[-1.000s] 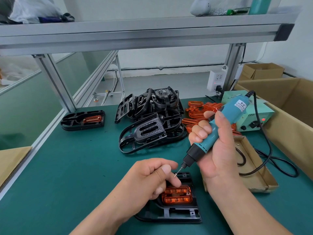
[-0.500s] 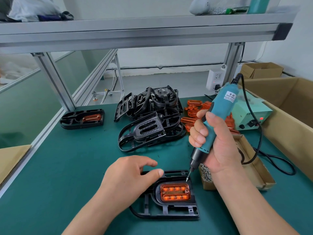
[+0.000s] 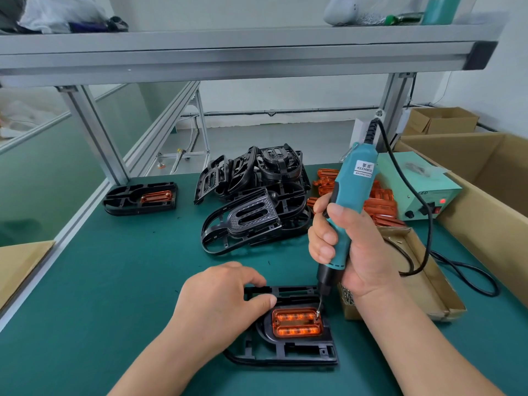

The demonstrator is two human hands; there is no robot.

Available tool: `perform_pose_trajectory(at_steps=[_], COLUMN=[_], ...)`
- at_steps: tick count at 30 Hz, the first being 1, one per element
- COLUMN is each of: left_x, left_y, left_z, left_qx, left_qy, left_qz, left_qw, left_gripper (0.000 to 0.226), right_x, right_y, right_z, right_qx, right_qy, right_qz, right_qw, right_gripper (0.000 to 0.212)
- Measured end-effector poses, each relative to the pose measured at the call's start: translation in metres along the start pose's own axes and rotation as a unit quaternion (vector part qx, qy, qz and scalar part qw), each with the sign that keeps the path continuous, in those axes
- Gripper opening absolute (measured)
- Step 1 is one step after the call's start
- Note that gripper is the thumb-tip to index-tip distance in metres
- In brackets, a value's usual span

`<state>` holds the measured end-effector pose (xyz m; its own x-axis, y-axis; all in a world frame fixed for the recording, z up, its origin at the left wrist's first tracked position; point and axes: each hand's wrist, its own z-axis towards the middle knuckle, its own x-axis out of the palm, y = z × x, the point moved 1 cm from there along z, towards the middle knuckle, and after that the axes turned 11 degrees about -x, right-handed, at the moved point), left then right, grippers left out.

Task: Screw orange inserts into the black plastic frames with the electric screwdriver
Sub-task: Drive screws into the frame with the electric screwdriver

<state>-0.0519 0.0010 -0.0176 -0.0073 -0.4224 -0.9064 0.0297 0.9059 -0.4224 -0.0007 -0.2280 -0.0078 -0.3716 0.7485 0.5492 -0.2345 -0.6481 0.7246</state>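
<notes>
While the left hand point(image 3: 223, 298) pressed the black frame point(image 3: 285, 355) onto the counter point(image 3: 114, 281), grip loose, the right hand point(image 3: 357, 252) kept a tight grip on the electric screwdriver point(image 3: 354, 181), tip at the orange insert point(image 3: 297, 322). The frame looked light and could slide, so its edge seemed best to hold.

green bench point(image 3: 114, 295) | front: black frame point(image 3: 285, 355) | far left: fitted frame point(image 3: 123, 200) | centre: frame pile point(image 3: 257, 210) | right: loose inserts point(image 3: 380, 207), power unit point(image 3: 414, 190), cardboard tray point(image 3: 428, 295)

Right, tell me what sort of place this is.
Likely a small factory assembly bench: an aluminium rack overhead, piles of black frames and orange inserts waiting, and a corded screwdriver in the right hand.
</notes>
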Motion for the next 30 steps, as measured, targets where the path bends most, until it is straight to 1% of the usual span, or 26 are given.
perform_pose_trajectory(at_steps=[2,4,6,12,16,21,23,26,30], left_x=[0.000,0.001,0.001,0.004,0.007,0.008,0.007,0.007,0.007], left_y=[0.000,0.000,-0.001,-0.005,-0.008,-0.008,-0.008,-0.008,-0.010], left_z=[0.000,-0.001,-0.001,-0.002,-0.002,-0.002,-0.002,-0.001,-0.002], left_qx=[-0.002,-0.003,-0.004,-0.007,-0.001,-0.004,-0.004,-0.005,-0.012], left_qy=[-0.001,-0.002,-0.004,-0.020,-0.040,-0.043,-0.042,-0.040,-0.038], left_qz=[0.005,0.007,0.010,0.017,0.033,0.031,0.034,0.034,0.030], left_qw=[1.000,1.000,1.000,1.000,0.999,0.999,0.999,0.999,0.999], left_gripper=[0.042,0.042,0.042,0.040,0.042,0.040,0.040,0.039,0.037], right_x=[0.000,0.001,0.002,0.012,0.022,0.033,0.033,0.032,0.030], right_y=[0.000,-0.001,-0.001,0.000,0.004,0.006,0.006,0.006,0.005], right_z=[-0.001,-0.001,-0.002,-0.005,-0.011,-0.017,-0.019,-0.021,-0.020], right_qx=[0.004,0.010,0.013,0.020,0.009,0.015,0.022,0.022,0.024], right_qy=[0.008,0.014,0.018,0.050,0.096,0.149,0.160,0.169,0.171], right_qz=[-0.004,-0.007,-0.007,-0.025,-0.043,-0.074,-0.081,-0.088,-0.088], right_qw=[1.000,1.000,1.000,0.998,0.994,0.986,0.984,0.981,0.981], right_gripper=[0.021,0.032,0.036,0.041,0.039,0.039,0.034,0.012,0.009])
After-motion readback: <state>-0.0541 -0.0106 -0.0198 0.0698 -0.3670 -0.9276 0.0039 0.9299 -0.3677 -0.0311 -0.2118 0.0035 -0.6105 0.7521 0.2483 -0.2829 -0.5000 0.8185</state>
